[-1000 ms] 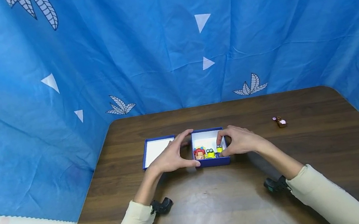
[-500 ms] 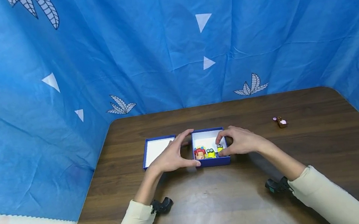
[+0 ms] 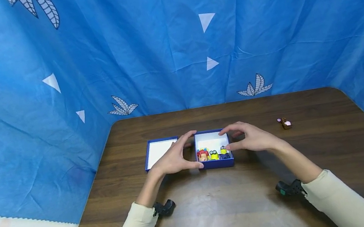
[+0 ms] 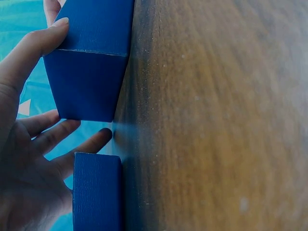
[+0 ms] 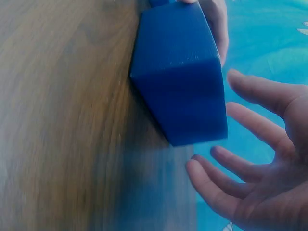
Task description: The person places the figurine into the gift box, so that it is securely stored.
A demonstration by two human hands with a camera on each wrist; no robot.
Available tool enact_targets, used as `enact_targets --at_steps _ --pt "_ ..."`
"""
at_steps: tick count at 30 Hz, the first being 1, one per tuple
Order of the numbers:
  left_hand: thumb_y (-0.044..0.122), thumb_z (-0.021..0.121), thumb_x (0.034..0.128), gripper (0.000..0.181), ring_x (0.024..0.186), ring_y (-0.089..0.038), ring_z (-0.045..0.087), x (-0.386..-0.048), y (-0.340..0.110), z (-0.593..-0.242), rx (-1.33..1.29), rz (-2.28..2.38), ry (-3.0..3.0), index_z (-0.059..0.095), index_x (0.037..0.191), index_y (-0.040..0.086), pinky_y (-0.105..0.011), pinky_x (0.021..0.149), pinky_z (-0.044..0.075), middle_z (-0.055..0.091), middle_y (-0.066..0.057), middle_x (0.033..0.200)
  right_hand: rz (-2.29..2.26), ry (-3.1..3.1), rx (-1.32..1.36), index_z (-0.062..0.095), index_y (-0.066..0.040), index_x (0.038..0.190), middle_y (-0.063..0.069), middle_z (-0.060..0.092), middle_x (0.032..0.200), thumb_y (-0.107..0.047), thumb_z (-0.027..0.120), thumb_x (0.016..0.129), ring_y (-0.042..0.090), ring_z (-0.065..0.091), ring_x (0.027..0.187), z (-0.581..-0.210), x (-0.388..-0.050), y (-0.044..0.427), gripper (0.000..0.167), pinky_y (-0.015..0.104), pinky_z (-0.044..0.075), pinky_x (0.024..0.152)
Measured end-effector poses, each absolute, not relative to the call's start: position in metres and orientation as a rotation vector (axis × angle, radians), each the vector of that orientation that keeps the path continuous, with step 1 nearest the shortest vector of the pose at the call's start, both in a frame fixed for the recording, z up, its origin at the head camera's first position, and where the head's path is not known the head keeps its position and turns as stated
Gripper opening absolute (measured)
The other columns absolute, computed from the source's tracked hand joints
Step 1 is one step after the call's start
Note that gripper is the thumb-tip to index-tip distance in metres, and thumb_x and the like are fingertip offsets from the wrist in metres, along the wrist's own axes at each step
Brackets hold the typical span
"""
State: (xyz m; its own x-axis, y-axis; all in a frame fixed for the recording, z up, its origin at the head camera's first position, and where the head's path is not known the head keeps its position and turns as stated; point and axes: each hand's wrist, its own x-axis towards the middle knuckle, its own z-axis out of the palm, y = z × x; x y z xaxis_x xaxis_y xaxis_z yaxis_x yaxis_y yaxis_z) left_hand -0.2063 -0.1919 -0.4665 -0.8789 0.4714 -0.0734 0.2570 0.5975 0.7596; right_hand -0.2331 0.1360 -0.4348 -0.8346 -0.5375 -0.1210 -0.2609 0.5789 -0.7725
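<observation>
In the head view a blue box with a white inside stands on the table. My left hand holds its left side, thumb at the near corner and fingers at the far one. Along the near wall inside lie a red-haired toy figure, a yellow minion figure and another minion figure at the right. My right hand hovers over the box's right edge with nothing in its fingers. The right wrist view shows its fingers spread beside the box wall.
A blue-rimmed white lid lies left of the box, partly behind my left hand. Toward the back right of the wooden table rests a small brown figurine. A blue patterned cloth hangs behind the table.
My right hand has let go of the right-hand minion figure and moved up and to the right. The figure now stays in the box. My left hand has not moved.
</observation>
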Motion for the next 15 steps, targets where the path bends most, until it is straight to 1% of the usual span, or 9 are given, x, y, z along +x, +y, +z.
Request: enact_targets --at_steps 6,10,15 --pt "0.048 0.094 0.0804 0.115 0.153 -0.035 0.051 -0.206 -0.193 -0.465 0.613 1.152 2.573 0.025 0.171 0.033 -0.063 0.129 0.036 0.031 0.0 0.177 -1.215 2.504 -0.678 0.063 -0.019 0.147 0.015 0.055 0.159 -0.03 0.081 0.097 0.049 0.059 0.139 -0.432 -0.236 0.153 0.053 0.072 0.047 0.113" --pt "0.048 0.094 0.0809 0.114 0.153 -0.035 0.052 -0.205 -0.193 -0.465 0.614 1.153 2.576 0.025 0.171 0.032 -0.064 0.128 0.036 0.031 -0.001 0.177 -1.235 2.52 -0.661 0.061 -0.018 0.15 0.014 0.055 0.16 -0.03 0.079 0.099 0.049 0.059 0.139 -0.43 -0.235 0.168 0.055 0.072 0.049 0.11" --pt "0.049 0.094 0.0806 0.116 0.154 -0.035 0.05 -0.205 -0.192 -0.465 0.602 1.156 2.566 0.024 0.171 0.03 -0.063 0.128 0.037 0.03 0.0 0.177 -1.244 2.548 -0.572 0.057 -0.017 0.152 0.017 0.053 0.162 -0.032 0.078 0.1 0.048 0.06 0.137 -0.429 -0.236 0.19 0.058 0.068 0.052 0.106"
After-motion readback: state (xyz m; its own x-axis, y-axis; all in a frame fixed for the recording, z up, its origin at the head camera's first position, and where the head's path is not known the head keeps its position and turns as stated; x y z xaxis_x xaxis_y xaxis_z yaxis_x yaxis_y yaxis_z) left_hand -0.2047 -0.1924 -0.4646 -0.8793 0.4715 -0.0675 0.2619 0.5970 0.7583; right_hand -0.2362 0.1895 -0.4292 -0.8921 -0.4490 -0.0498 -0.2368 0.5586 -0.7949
